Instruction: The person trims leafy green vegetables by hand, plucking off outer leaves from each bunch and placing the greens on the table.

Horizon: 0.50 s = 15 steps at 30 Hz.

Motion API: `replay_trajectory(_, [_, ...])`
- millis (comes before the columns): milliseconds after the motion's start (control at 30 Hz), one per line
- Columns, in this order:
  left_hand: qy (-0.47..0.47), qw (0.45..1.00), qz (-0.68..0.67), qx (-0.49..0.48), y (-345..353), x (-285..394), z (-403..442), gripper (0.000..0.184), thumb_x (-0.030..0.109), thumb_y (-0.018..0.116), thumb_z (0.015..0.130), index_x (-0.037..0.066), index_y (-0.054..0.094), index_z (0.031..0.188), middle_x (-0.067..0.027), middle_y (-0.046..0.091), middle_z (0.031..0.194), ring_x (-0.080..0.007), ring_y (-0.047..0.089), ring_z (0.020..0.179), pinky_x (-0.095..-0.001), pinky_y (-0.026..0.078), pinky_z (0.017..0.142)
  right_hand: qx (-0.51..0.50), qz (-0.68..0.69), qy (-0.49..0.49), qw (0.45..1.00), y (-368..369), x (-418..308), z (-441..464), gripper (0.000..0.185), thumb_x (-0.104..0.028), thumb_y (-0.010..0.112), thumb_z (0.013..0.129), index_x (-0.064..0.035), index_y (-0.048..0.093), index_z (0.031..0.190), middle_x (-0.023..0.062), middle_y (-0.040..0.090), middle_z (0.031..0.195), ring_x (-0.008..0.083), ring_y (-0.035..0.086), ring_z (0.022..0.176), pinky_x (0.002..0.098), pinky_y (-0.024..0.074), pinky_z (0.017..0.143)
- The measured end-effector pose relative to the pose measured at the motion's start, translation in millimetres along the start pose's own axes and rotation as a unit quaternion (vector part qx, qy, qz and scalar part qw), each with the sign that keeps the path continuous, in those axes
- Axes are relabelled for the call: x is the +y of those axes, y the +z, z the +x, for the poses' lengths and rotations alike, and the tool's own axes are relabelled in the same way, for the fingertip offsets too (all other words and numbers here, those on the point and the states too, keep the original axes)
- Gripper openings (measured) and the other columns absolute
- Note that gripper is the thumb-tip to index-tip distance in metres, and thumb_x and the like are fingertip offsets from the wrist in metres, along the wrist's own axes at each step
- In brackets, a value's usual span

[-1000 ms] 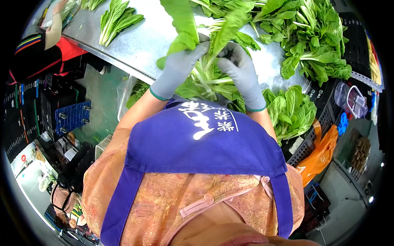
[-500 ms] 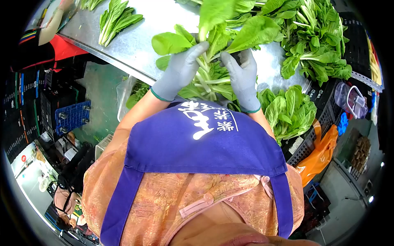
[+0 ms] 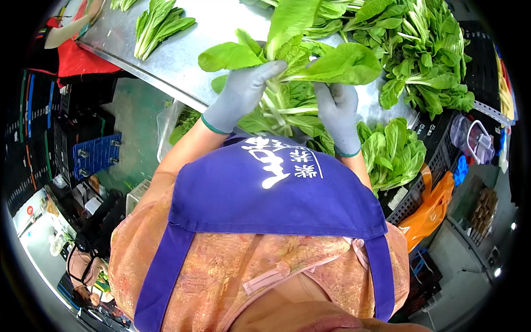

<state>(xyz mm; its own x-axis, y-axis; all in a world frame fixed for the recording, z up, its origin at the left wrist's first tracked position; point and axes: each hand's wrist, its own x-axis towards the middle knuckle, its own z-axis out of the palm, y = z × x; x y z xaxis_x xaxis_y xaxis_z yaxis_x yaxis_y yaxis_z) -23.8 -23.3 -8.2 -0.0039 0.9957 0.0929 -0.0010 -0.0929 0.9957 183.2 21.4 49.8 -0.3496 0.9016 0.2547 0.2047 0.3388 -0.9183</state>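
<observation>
My left hand (image 3: 243,95), in a grey glove with a green cuff, is closed around the base of a leafy green (image 3: 293,27), thumb across its stems. The plant's broad leaves spread up and to both sides. My right hand (image 3: 338,113), gloved alike, is at a large leaf (image 3: 348,65) on the plant's right side; the leaf covers its fingertips, and the fingers look closed on it. Below and between both hands, more greens with pale stems (image 3: 282,113) lie at the table's near edge.
A metal table (image 3: 213,27) carries a small bunch of greens (image 3: 159,29) at left and a big heap (image 3: 426,55) at right. Greens (image 3: 392,152) fill a black crate by my right arm, near an orange bag (image 3: 428,213). Another person's arm (image 3: 69,33) shows at upper left.
My right hand has moved right and slightly down, away from my left hand. The large right leaf now lies lower and farther right. My left hand keeps its hold, shifting slightly.
</observation>
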Motion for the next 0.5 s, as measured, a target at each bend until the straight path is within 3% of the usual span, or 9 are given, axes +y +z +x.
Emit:
replay_trajectory(100, [0.061,0.981,0.182,-0.013,3.1,26.7,2.1,0.025,0.011,0.056,0.098,0.005,0.069,0.119,-0.0127,0.064,0.127,-0.0242,0.062,0.115,-0.0360,0.048,0.102,0.020,-0.184,-0.145,0.972,-13.0,-6.6,14.6,0.023,0.000,0.065,0.079,-0.0022,0.067,0.102,0.0167,0.064,0.101,0.0332,0.062,0.090,0.0382,0.0502,0.078])
replay_trajectory(167, [0.132,0.958,0.249,-0.044,-2.7,17.7,0.4,0.025,0.015,0.054,0.100,0.007,0.070,0.118,-0.0129,0.064,0.127,-0.0258,0.063,0.113,-0.0360,0.048,0.100,0.021,-0.141,-0.100,0.985,-11.7,-14.0,23.2,0.023,0.000,0.064,0.080,-0.0021,0.067,0.102,0.0169,0.064,0.099,0.0339,0.062,0.086,0.0386,0.0504,0.073])
replay_trajectory(267, [-0.074,0.991,0.108,0.011,11.4,44.0,-4.5,0.026,0.017,0.052,0.101,0.008,0.071,0.117,-0.0123,0.067,0.119,-0.0245,0.064,0.109,-0.0359,0.048,0.100,-0.028,-0.151,-0.086,0.984,-14.1,-2.3,30.1,0.025,0.000,0.063,0.079,-0.0033,0.066,0.104,0.0166,0.065,0.099,0.0328,0.063,0.081,0.0379,0.0507,0.067])
replay_trajectory(333, [0.018,0.984,0.175,0.006,8.3,39.9,-2.7,0.026,0.016,0.052,0.101,0.009,0.071,0.118,-0.0115,0.069,0.113,-0.0241,0.064,0.107,-0.0361,0.048,0.100,-0.080,-0.192,-0.079,0.975,-13.6,4.6,27.3,0.027,0.000,0.062,0.079,-0.0042,0.066,0.106,0.0168,0.065,0.102,0.0321,0.064,0.082,0.0365,0.0510,0.069])
replay_trajectory(433, [0.029,0.984,0.173,-0.009,9.5,40.3,-2.7,0.026,0.016,0.052,0.101,0.010,0.070,0.119,-0.0108,0.070,0.107,-0.0242,0.065,0.105,-0.0362,0.049,0.098,-0.010,-0.174,-0.111,0.978,-8.3,9.2,22.8,0.025,0.000,0.059,0.081,-0.0027,0.066,0.106,0.0141,0.068,0.099,0.0269,0.066,0.082,0.0349,0.0518,0.069])
replay_trajectory(500, [-0.020,0.987,0.160,-0.022,9.2,42.4,0.3,0.025,0.019,0.057,0.099,0.010,0.070,0.119,-0.0095,0.070,0.106,-0.0214,0.065,0.101,-0.0336,0.050,0.092,0.093,0.013,0.017,0.995,-7.3,15.6,21.7,0.022,-0.002,0.062,0.083,-0.0001,0.065,0.106,0.0119,0.069,0.098,0.0241,0.068,0.086,0.0314,0.0518,0.073])
